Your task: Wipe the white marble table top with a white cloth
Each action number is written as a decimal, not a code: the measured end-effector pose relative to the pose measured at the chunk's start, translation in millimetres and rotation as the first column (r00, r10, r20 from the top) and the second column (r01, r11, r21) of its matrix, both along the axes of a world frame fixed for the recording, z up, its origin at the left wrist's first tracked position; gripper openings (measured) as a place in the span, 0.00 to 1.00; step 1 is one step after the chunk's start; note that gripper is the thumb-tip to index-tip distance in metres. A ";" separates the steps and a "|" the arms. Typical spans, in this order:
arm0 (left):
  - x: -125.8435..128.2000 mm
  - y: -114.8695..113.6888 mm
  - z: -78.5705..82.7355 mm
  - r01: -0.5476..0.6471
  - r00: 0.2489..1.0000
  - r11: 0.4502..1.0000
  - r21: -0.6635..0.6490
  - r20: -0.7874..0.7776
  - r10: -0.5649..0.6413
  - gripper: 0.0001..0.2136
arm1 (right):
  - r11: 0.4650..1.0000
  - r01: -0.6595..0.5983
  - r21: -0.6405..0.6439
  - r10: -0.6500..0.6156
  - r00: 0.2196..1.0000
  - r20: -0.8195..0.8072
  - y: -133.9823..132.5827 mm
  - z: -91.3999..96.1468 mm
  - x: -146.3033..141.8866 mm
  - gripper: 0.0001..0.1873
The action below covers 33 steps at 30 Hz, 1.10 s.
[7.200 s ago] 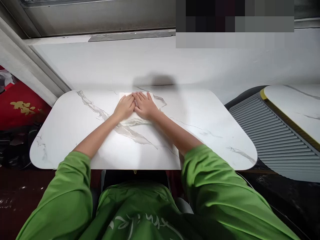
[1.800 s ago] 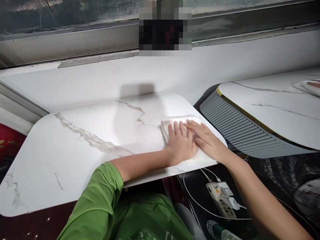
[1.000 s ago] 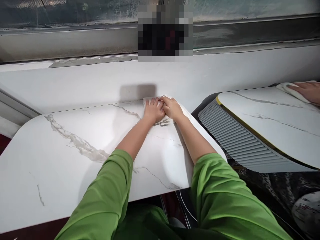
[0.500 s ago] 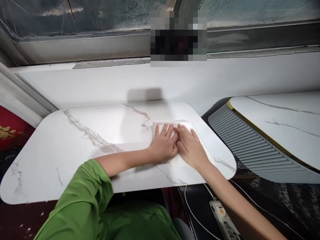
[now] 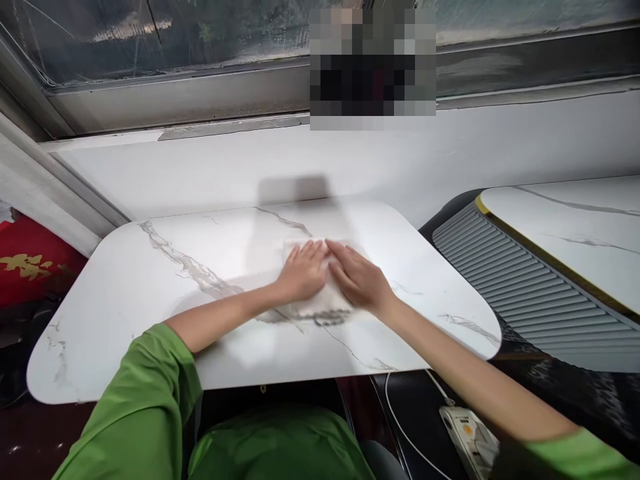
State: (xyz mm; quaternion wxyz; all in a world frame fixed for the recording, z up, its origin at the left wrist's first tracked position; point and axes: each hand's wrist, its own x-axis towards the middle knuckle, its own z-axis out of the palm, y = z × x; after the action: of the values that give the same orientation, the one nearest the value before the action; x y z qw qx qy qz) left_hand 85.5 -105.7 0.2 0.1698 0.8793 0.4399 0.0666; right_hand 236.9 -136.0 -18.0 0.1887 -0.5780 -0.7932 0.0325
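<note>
1. Shirt fabric (image 5: 280, 443), green, is filling the bottom middle of my head view, with a left sleeve (image 5: 135, 400) overlapping the near edge and a right sleeve (image 5: 583, 453) showing at the lower right corner.
2. A white power strip (image 5: 465, 433) is lying below the desk's near edge, beside the right forearm.
3. The desk (image 5: 110, 320) is spreading across the middle of my view, its white top carrying grey-brown veining and its corners rounding off.
4. I am seeing the left hand (image 5: 303, 272) resting flat on a folded white cloth (image 5: 323, 303), palm down, fingers stretched forward and slightly spread.
5. The right hand (image 5: 363, 277) is also resting on the cloth, fingers extended and lying close together, angling in toward the left; blur is softening the fingertips.
6. The cloth is lying on the desk around its middle, under both hands, its near edge looking dark and smudged.
7. On the right, a second desk (image 5: 550, 227) is standing apart, showing a ribbed grey side (image 5: 540, 300).
8. On the left, a red item (image 5: 25, 260) is showing gold markings.
9. Behind, a white wall (image 5: 215, 167) is running below a framed window (image 5: 225, 40).
</note>
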 end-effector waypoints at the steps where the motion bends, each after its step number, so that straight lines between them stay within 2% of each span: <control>1: 1.1 20.7 -1.3 -0.039 0.999 0.998 0.040 0.011 0.038 0.24 | 0.999 0.040 0.013 -0.040 0.999 0.003 21.0 0.3 -4.3 0.29; 4: -0.4 77.9 -4.5 -0.078 0.997 0.979 0.188 0.018 0.076 0.23 | 0.993 0.115 0.018 -0.115 0.993 0.034 79.7 2.5 -21.2 0.29; 6: -4.7 105.4 -5.3 -0.080 0.997 0.966 0.248 0.000 0.083 0.23 | 0.992 0.125 -0.003 -0.125 0.991 0.055 109.5 4.4 -31.8 0.29; 8: -9.6 120.9 -5.3 -0.086 0.996 0.956 0.282 -0.012 0.093 0.23 | 0.991 0.134 -0.012 -0.133 0.988 0.074 127.3 6.1 -39.4 0.29; 11: -15.3 122.3 -5.0 -0.088 0.994 0.950 0.301 -0.035 0.103 0.22 | 0.987 0.158 -0.008 -0.157 0.982 0.104 130.0 7.6 -45.3 0.30; 13: -18.4 110.0 -5.3 -0.101 0.992 0.948 0.302 -0.044 0.120 0.22 | 0.989 0.148 -0.012 -0.145 0.983 0.115 117.9 7.9 -47.5 0.30; 16: -26.4 73.6 -7.3 -0.124 0.989 0.943 0.308 -0.042 0.144 0.22 | 0.995 0.096 -0.021 -0.093 0.990 0.110 83.5 6.1 -52.7 0.30; 19: -43.2 20.6 -9.9 -0.121 0.990 0.939 0.323 -0.030 0.137 0.22 | 0.999 0.028 -0.027 -0.026 0.998 0.065 32.7 2.0 -61.4 0.30; 22: -67.6 -36.7 -8.1 -0.048 0.997 0.942 0.332 -0.042 0.066 0.23 | 0.995 -0.080 -0.056 0.078 0.997 -0.027 -26.5 1.4 -68.9 0.32; 24: -84.3 -69.8 -3.2 0.004 0.998 0.948 0.319 -0.060 0.016 0.23 | 0.978 -0.181 -0.100 0.171 0.980 -0.103 -61.9 5.6 -71.3 0.35; 26: -98.2 -94.2 2.8 0.045 0.997 0.953 0.299 -0.077 -0.023 0.23 | 0.951 -0.272 -0.149 0.249 0.956 -0.158 -86.1 12.2 -72.8 0.39; 28: -107.5 -106.9 6.6 0.065 0.995 0.955 0.290 -0.091 -0.040 0.23 | 0.931 -0.317 -0.181 0.289 0.943 -0.169 -93.9 17.9 -75.7 0.39; 30: -112.5 -105.9 5.4 0.045 0.995 0.955 0.292 -0.099 -0.017 0.23 | 0.930 -0.323 -0.175 0.301 0.943 -0.141 -83.5 19.9 -81.7 0.36; 33: -117.0 -76.9 -3.5 -0.068 0.991 0.952 0.299 -0.094 0.100 0.24 | 0.939 -0.327 -0.103 0.318 0.943 -0.094 -39.3 15.9 -98.1 0.34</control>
State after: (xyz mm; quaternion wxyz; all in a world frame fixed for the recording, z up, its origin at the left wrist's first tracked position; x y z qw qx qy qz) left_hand -31.5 -182.6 -3.3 0.0098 0.8776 0.4706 0.0909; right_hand 138.7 -175.3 -2.1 0.1766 -0.4487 -0.8661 0.1313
